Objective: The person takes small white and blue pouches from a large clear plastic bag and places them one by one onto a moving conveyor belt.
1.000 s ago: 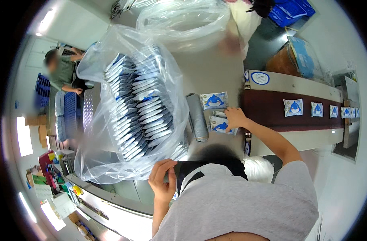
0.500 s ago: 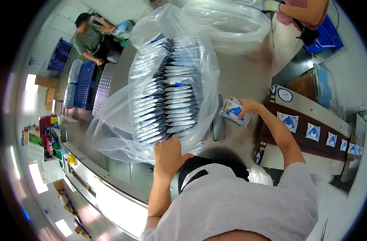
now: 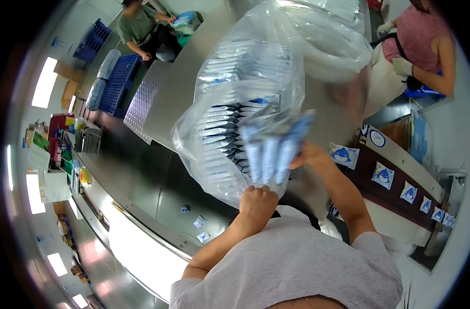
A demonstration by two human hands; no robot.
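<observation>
Fingers [image 3: 255, 193] clutch packets [image 3: 271, 152], plastic bag [image 3: 229, 103].

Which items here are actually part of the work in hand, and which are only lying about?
In hand:
- clear plastic bag stacked with flat packets, gripped low by the left hand
- blurred bundle of blue-and-white packets, held by the right hand

Lying about:
- single packets on the brown conveyor
- blue crates
- second clear bag
- loose packets on the floor
</observation>
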